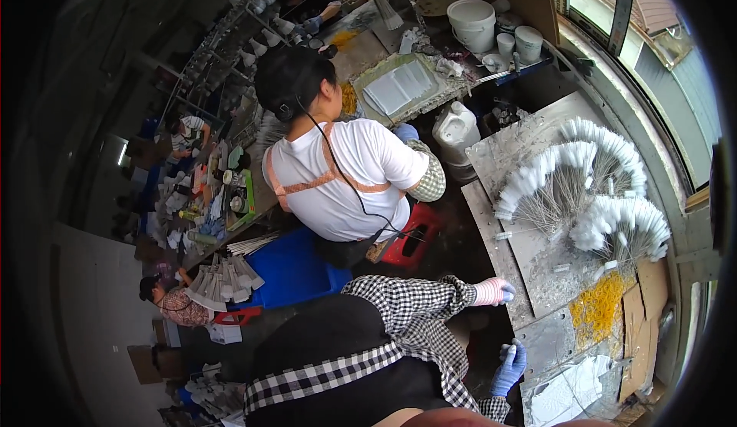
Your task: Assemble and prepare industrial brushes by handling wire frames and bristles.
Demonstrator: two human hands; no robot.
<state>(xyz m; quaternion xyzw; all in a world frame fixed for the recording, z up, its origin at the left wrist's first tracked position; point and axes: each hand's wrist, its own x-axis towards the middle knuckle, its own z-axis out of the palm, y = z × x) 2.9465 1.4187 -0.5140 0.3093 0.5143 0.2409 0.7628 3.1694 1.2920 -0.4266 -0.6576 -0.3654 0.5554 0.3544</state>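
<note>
The right hand (509, 369), in a blue glove, looks loose and empty by the gray table (553, 275); I can't tell if the left hand (494, 292) grips anything. On the far right, three white-tipped bunches (540, 172) look gathered, while nearer yellow bits (596, 308) lie loose; how much is left I can't tell.

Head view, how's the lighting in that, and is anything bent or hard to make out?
In the head view, daylight seems to enter by the window at right; the white-tipped bundles look bright; the window's edge bows with the lens; the wall at far left is dim; the corners go black.
</note>
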